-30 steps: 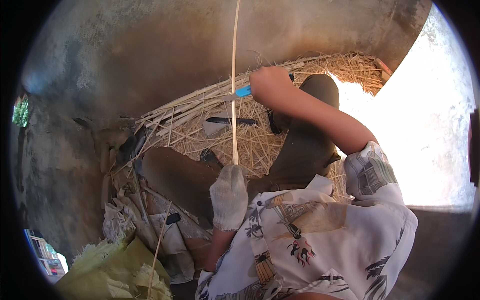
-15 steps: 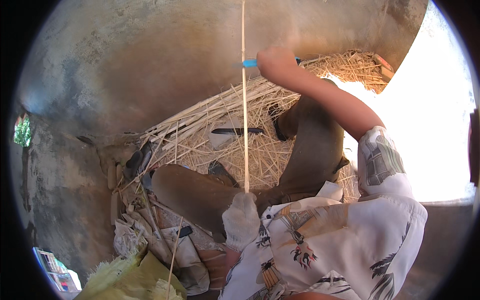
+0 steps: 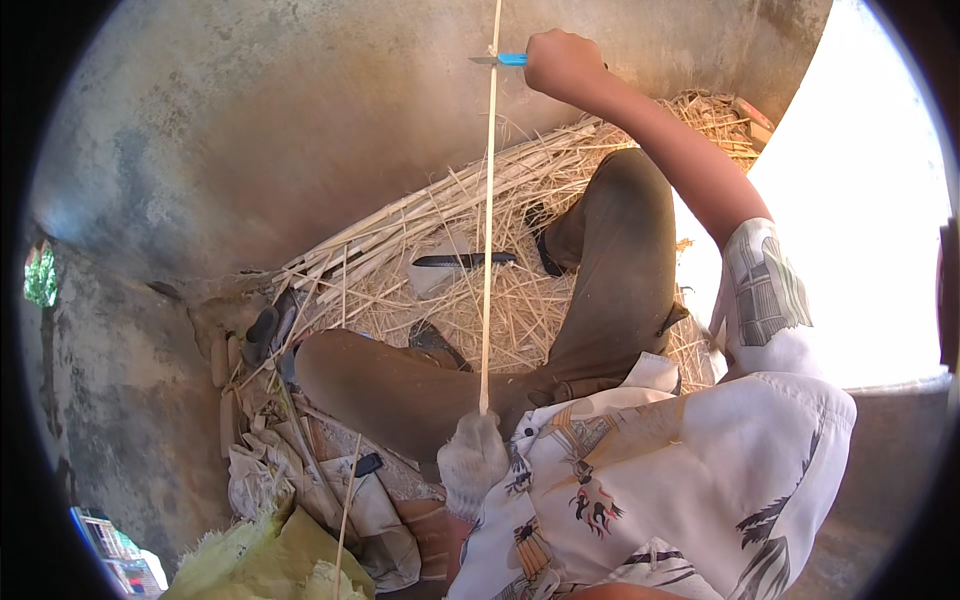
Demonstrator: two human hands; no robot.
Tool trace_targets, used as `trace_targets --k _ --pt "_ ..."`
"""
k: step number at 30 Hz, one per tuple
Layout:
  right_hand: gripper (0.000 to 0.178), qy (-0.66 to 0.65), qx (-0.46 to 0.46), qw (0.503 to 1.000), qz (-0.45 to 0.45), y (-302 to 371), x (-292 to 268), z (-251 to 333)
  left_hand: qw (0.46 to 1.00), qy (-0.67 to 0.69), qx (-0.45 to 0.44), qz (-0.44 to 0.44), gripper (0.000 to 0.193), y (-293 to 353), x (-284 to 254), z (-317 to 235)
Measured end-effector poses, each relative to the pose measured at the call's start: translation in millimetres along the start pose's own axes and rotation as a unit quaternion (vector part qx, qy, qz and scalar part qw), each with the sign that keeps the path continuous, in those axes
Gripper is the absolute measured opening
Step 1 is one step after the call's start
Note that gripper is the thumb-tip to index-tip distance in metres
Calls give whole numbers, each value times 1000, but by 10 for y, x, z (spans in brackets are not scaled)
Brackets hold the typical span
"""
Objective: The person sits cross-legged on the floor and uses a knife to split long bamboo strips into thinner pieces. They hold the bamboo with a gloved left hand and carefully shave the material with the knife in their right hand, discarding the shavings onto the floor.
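2 hands work: gloved left hand (image 3: 472, 462) clamps the long pale bamboo strip (image 3: 487, 250); right hand (image 3: 562, 62), gripping the blue-handled knife (image 3: 503, 60), has slid farther up.

The strip (image 3: 487, 250) looks like pale, smooth split cane, matt. The left hand (image 3: 472, 462) wears a rough knitted cloth glove, off-white. The knife (image 3: 500, 60) in the bare right hand (image 3: 562, 62) has a glossy blue plastic handle and a dull metal blade. The far straw (image 3: 450, 250) is dry and coarse. The floor (image 3: 250, 130) is rough, matt concrete.
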State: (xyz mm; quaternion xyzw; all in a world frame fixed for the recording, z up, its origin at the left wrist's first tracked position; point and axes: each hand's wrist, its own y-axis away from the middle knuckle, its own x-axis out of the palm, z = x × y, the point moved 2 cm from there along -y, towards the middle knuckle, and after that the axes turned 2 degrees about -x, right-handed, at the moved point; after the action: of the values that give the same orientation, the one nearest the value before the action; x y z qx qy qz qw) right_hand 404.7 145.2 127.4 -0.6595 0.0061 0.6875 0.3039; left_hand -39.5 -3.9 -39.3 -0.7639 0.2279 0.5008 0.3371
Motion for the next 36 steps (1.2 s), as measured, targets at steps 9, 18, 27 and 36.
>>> trace_targets --k 9,18,27,36 --pt "13 94 1 975 -200 -804 16 -870 983 111 -139 47 20 376 -28 83" --pt "38 -806 82 582 68 -607 486 -851 790 506 -326 115 30 416 -99 386" --pt "44 -808 42 582 84 208 412 177 889 355 -241 157 17 450 -310 393" --pt "30 -838 48 537 81 388 637 86 850 356 -346 179 22 238 -408 153"
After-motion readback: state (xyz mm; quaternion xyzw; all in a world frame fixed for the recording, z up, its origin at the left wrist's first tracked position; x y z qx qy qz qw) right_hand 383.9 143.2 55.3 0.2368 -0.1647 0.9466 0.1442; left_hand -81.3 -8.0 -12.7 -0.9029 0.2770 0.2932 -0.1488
